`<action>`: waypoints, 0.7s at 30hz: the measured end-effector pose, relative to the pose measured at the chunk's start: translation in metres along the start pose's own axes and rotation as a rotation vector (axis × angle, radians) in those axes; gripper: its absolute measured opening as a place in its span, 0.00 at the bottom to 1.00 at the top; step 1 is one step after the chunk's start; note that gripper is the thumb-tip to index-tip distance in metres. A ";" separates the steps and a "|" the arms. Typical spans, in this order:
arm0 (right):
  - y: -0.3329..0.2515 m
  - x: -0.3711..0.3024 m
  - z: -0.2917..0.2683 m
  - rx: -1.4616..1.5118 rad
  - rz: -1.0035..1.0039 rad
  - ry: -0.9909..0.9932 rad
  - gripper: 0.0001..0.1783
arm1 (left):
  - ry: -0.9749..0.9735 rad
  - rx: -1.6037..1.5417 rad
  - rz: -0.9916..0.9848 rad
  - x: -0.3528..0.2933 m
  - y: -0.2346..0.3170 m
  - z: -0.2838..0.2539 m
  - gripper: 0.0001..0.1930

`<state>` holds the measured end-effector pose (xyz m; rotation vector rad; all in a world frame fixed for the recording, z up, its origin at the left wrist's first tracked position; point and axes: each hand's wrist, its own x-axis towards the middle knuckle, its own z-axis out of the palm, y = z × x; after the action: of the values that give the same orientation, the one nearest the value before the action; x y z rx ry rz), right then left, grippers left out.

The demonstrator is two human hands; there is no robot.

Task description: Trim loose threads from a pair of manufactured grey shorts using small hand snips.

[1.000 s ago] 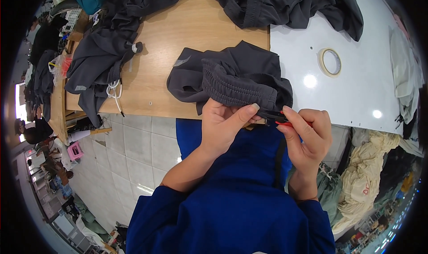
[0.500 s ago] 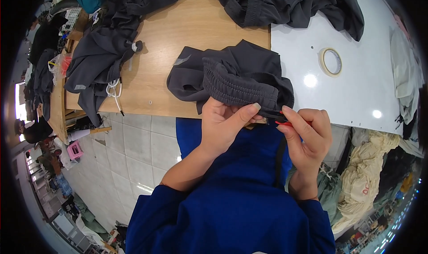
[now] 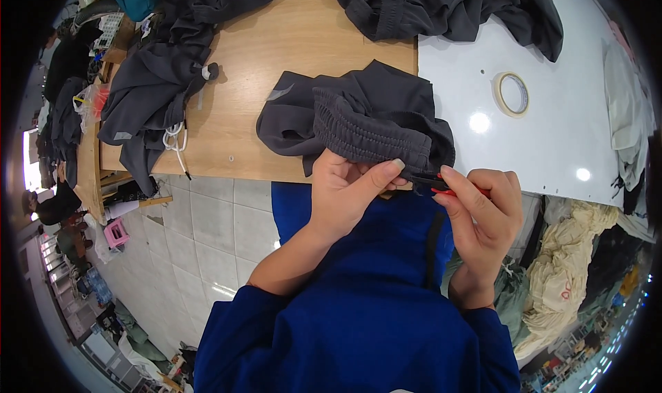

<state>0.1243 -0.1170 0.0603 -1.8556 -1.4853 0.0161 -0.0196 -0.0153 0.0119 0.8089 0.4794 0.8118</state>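
Note:
A dark grey garment (image 3: 386, 89) with a gathered elastic waistband (image 3: 369, 132) lies at the table's near edge. My left hand (image 3: 348, 196) pinches the near edge of that waistband between thumb and fingers. In my right hand (image 3: 483, 213) is a pair of thread snips (image 3: 429, 180) with dark blades and red handles, gripped between thumb and forefinger. The blades point left, at the waistband's edge close to my left thumb tip. Whether they touch the cloth or a thread is too small to tell.
More dark grey garments lie at the far side (image 3: 441, 10) and at the left (image 3: 148, 82), where a white cord (image 3: 174, 138) hangs. A tape roll (image 3: 511, 94) rests on the white tabletop (image 3: 455, 96) at right. Cream cloth (image 3: 562, 276) is heaped below the right edge.
My right hand and the thread snips have shifted slightly right, and more of the dark blades shows. My left hand and the garment have hardly moved.

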 end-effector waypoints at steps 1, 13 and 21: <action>0.001 0.000 0.000 0.012 0.009 -0.006 0.21 | 0.003 0.001 -0.006 0.000 0.000 0.000 0.11; 0.006 -0.003 0.010 0.101 0.041 0.003 0.20 | 0.014 0.005 -0.009 0.000 -0.001 0.002 0.11; 0.011 -0.007 0.011 0.161 0.048 0.011 0.20 | 0.030 -0.024 -0.001 0.001 0.000 0.002 0.11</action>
<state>0.1267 -0.1175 0.0431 -1.7580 -1.3901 0.1436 -0.0177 -0.0153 0.0127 0.7757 0.4956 0.8282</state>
